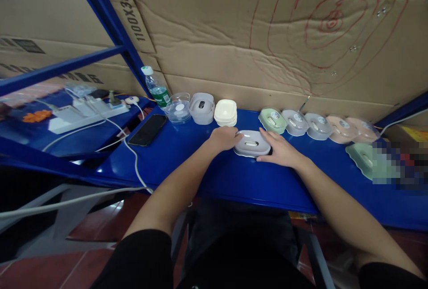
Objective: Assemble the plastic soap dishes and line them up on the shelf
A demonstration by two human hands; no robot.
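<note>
A grey-lilac plastic box with a clear lid and a pale handle (251, 144) rests on the blue table. My left hand (224, 139) grips its left end, fingers curled at the rim. My right hand (279, 147) holds the right end, thumb low at the front edge and fingers over the far side. Behind my left hand stand a stack of cream square bowls (225, 112), a stack of grey-lilac trays (202, 109) with an oval slot, and clear plastic covers (179, 108). What lies under the palms is hidden.
Several similar lidded boxes, green (272, 120), grey (294, 122) and peach (343, 128), line the back right. Another green box (363, 158) sits beside a blurred-out patch. A phone (147, 130), a water bottle (157, 88) and a white cable (135, 159) occupy the left.
</note>
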